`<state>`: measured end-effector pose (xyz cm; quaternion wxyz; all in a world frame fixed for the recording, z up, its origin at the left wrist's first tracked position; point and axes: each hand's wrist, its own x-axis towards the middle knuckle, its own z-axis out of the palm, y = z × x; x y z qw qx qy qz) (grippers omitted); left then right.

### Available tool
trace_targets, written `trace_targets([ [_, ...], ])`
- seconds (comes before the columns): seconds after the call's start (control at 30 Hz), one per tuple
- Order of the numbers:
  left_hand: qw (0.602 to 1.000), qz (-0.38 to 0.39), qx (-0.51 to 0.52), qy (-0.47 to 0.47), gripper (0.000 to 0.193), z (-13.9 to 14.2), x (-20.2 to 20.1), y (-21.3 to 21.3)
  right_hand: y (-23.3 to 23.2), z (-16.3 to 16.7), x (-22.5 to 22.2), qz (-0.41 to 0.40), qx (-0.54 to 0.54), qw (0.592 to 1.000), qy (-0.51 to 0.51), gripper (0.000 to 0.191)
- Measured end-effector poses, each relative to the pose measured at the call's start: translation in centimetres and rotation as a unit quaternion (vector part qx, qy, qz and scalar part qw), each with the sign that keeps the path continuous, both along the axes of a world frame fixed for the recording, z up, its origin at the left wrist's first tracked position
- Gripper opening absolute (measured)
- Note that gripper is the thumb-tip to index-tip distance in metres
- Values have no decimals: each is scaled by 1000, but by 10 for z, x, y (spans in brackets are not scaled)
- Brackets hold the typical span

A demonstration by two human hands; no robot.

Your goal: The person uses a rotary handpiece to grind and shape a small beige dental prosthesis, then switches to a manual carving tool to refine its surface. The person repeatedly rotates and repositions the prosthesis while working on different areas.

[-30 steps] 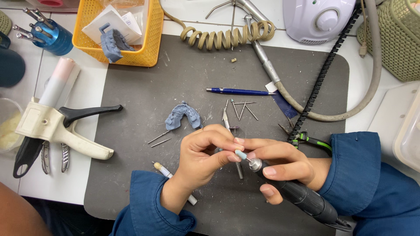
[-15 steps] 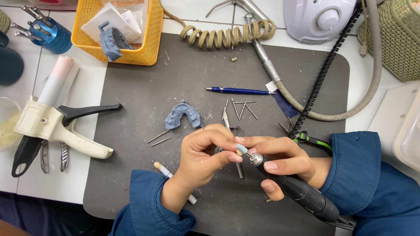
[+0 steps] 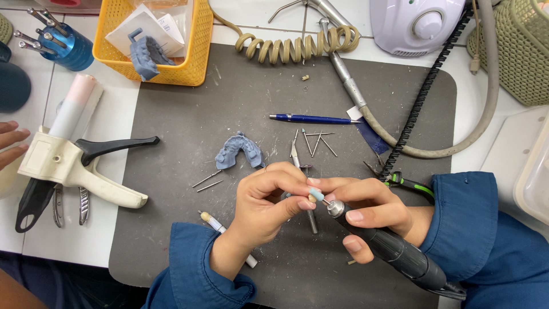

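My right hand (image 3: 372, 214) grips a black rotary handpiece (image 3: 394, 252) whose metal nose points up-left. My left hand (image 3: 266, 209) pinches the small pale blue cylindrical bur tip (image 3: 316, 195) at the handpiece's nose between thumb and fingers. Both hands hover low over a dark grey mat (image 3: 229, 109). A blue dental cast (image 3: 239, 152) lies on the mat just above my left hand. Loose metal burs (image 3: 317, 143) lie scattered above my right hand.
A blue pen (image 3: 311, 119), a cream dispensing gun (image 3: 74, 166), a yellow basket (image 3: 197, 57) holding another blue cast (image 3: 146, 56), a blue bur holder (image 3: 63, 46), a coiled hose (image 3: 297, 46), a white motor unit (image 3: 417, 23). Another person's hand (image 3: 11, 143) shows at the left edge.
My hands have barely moved; the left fingers stay on the bur tip. Another person's hand has appeared at the left edge.
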<state>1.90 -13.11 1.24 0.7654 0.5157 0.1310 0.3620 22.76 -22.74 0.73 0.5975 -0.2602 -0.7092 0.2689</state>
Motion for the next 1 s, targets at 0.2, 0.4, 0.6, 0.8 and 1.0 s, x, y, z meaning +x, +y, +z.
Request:
trace_targets([
  [0.2, 1000, -6, -7, -8, 11, 0, 0, -1, 3, -6, -5, -17, 35, 999, -2, 38],
  [0.4, 1000, -2, -19, -8, 9, -1, 2, -3, -1, 0, -1, -8, -8, 1000, 0, 37],
  [0.6, 998, 13, 55, 25, 11, 4, -1, 0, 2, 0, -5, 1, 16, 1000, 11, 38],
  [0.8, 999, 12, 35, 15, 11, 5, 0, 0, 2, 0, -2, 5, 5, 1000, 9, 38],
  [1.0, 1000, 5, 24, 11, 12, 1, -1, -1, 0, 2, -2, 2, -11, 1000, 8, 39],
])
